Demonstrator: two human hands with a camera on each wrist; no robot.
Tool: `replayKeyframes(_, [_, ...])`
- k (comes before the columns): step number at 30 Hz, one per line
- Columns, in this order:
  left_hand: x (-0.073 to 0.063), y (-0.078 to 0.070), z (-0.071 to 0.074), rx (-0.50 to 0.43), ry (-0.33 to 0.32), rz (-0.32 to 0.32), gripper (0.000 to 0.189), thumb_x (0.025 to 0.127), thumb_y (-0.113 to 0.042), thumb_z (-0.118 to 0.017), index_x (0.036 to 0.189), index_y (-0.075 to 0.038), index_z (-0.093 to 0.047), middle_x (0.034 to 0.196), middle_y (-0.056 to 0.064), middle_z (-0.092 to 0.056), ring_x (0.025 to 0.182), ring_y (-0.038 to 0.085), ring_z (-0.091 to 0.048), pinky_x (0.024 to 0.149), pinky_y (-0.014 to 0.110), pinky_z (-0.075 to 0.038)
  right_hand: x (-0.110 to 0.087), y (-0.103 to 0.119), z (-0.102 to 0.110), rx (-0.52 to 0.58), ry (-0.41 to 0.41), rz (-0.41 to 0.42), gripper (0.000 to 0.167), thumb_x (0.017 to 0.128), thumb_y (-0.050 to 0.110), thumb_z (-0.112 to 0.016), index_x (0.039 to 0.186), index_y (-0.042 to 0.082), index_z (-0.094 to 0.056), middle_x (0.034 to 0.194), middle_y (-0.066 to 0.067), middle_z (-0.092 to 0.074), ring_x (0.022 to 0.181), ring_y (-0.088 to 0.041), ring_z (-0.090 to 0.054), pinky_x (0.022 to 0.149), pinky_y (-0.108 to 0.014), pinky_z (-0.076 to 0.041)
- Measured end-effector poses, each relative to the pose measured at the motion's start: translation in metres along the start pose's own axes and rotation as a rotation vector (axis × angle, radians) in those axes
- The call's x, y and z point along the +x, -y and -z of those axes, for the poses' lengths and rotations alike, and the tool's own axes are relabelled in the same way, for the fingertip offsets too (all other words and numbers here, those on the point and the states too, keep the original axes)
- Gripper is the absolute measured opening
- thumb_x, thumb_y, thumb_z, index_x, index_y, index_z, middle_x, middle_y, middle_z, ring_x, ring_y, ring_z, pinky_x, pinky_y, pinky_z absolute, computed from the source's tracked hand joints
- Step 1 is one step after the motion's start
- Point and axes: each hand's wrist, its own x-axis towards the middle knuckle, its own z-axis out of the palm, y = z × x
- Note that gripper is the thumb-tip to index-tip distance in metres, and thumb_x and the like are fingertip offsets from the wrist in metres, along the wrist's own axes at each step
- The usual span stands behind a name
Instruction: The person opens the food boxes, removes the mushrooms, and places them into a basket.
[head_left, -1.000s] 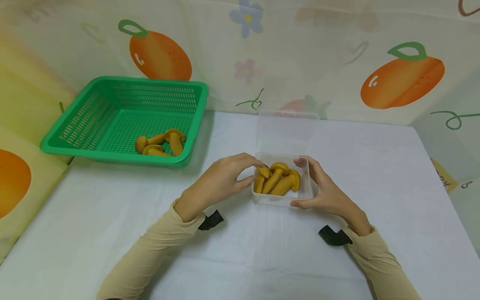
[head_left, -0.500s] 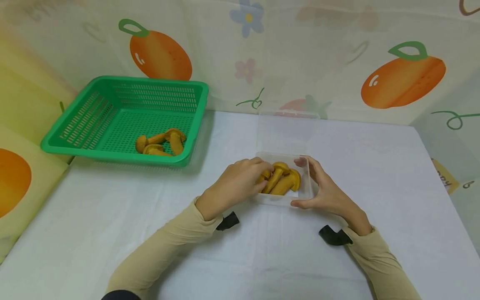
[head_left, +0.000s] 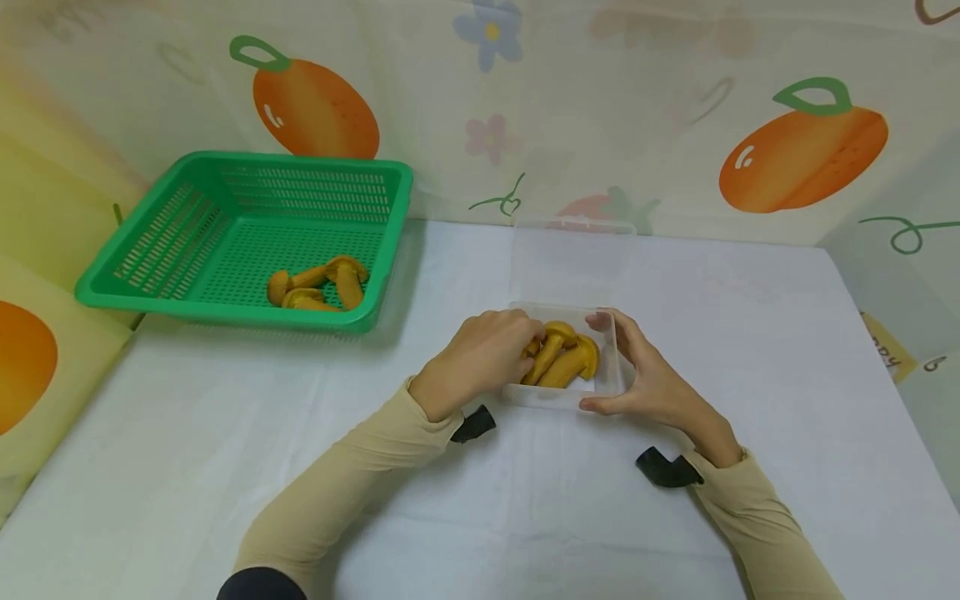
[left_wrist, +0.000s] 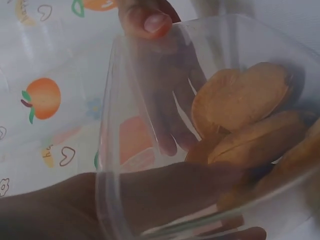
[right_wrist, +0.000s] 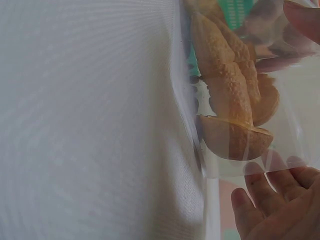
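A small clear plastic box (head_left: 551,398) sits on the table with several yellow-brown mushrooms (head_left: 567,367) inside. My left hand (head_left: 486,354) reaches over its left wall, fingers curled about the leftmost mushroom (head_left: 531,347), which they mostly cover. At the right end, my right hand (head_left: 651,379) holds the box, thumb at the near wall and fingers at the far corner. Through the clear wall, the left wrist view shows mushrooms (left_wrist: 250,100) lying side by side, and the right wrist view shows a mushroom cap (right_wrist: 235,137) near the right fingers (right_wrist: 270,195).
The box's clear lid (head_left: 573,262) stands folded back behind it. A green slotted basket (head_left: 225,312) at the back left holds several more mushrooms (head_left: 347,283). A printed cloth (head_left: 600,108) hangs behind the white table (head_left: 600,525).
My left hand has moved right and further into the box, its fingers closing about the leftmost mushroom. The right hand and the box have stayed in place.
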Motion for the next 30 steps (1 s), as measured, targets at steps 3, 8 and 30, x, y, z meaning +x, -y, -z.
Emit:
replayKeyframes(3, [0.003, -0.001, 0.0, 0.032, 0.003, 0.014, 0.026, 0.091, -0.011, -0.067, 0.117, -0.012, -0.072, 0.105, 0.004, -0.067, 0.078, 0.019, -0.059, 0.062, 0.031, -0.051, 0.0, 0.0, 0.0, 0.005, -0.001, -0.002, 0.112, 0.068, 0.006, -0.09, 0.154, 0.014, -0.02, 0.15, -0.019, -0.035, 0.143, -0.033, -0.03, 0.119, -0.064, -0.017])
replayKeyframes(8, [0.004, -0.002, 0.001, 0.057, 0.007, 0.028, 0.027, 0.093, -0.007, -0.063, 0.118, -0.012, -0.071, 0.105, 0.005, -0.065, 0.081, 0.02, -0.062, 0.064, 0.033, -0.054, 0.001, 0.0, 0.0, 0.002, -0.006, 0.002, 0.111, 0.068, 0.006, -0.091, 0.154, 0.014, -0.02, 0.149, -0.019, -0.036, 0.143, -0.034, -0.031, 0.118, -0.065, -0.018])
replayKeyframes(30, [-0.006, 0.006, -0.01, 0.38, -0.523, -0.183, 0.013, 0.088, -0.009, -0.066, 0.08, -0.018, -0.072, 0.064, -0.007, -0.065, 0.051, 0.014, -0.054, 0.047, 0.025, -0.044, 0.0, 0.002, 0.0, -0.004, -0.003, -0.007, 0.111, 0.068, 0.007, -0.091, 0.153, 0.014, -0.02, 0.148, -0.018, -0.037, 0.141, -0.031, -0.033, 0.119, -0.058, -0.018])
